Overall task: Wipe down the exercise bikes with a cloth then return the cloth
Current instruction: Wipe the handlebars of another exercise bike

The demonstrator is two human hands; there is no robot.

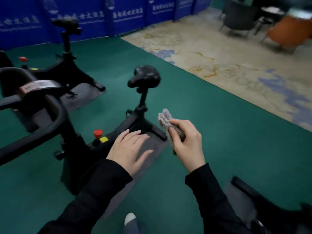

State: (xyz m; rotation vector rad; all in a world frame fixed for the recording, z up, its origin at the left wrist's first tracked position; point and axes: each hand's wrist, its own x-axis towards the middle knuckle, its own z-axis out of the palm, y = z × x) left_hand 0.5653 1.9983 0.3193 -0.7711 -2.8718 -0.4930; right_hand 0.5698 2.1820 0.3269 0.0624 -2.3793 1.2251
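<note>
A black exercise bike [76,146] stands right in front of me, its saddle [145,76] at the centre and its handlebar [33,115] at the left. A red knob [98,133] sits on its frame. My right hand [185,142] grips a folded grey cloth [164,118] in the air, to the right of the saddle post. My left hand [130,147] hovers with straight fingers over the bike's frame and holds nothing. A second black bike [67,65] stands behind, at the upper left.
Both bikes stand on grey mats [148,149] on green flooring [219,141]. Blue banner panels [84,16] line the back. A beige patterned carpet [228,61] with chairs [239,16] lies to the right. Part of another black machine [270,208] shows at the lower right.
</note>
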